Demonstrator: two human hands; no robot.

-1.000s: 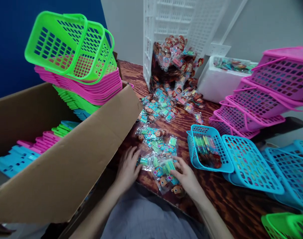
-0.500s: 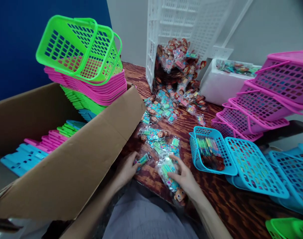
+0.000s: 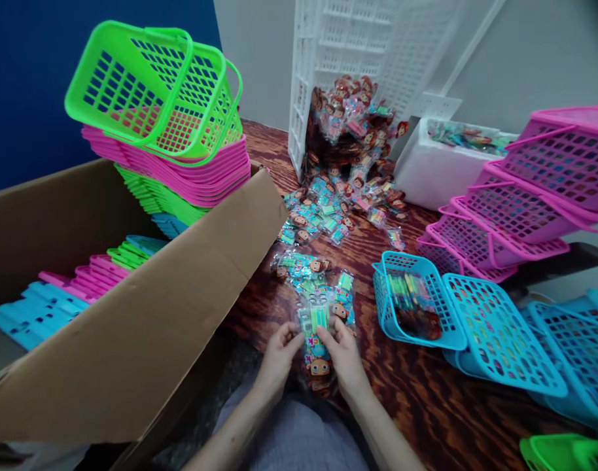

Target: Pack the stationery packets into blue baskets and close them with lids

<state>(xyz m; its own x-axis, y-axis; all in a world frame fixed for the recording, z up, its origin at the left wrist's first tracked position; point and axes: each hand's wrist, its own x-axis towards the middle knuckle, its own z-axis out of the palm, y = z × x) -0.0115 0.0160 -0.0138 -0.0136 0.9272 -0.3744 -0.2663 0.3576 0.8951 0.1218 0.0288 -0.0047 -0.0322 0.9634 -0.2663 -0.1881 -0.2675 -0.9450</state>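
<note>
Both hands meet at the near edge of the wooden table [image 3: 426,405]. My left hand [image 3: 278,356] and my right hand [image 3: 345,360] are closed on the two sides of a small stack of clear toy packets [image 3: 315,340], each packet showing a cartoon head and green sticks. More loose packets [image 3: 313,278] lie just beyond the hands. A blue basket [image 3: 417,302] holding several packets lies to the right.
An open cardboard box [image 3: 146,327] with flat coloured lids stands at the left. Stacked green and pink baskets [image 3: 166,131] rise behind it. A packet pile [image 3: 351,137] leans on a white crate. Pink baskets [image 3: 525,203] and blue baskets [image 3: 549,347] fill the right.
My left hand brought its packet rightward and my right hand moved left with its packets. Both hands now hold one gathered stack between them.
</note>
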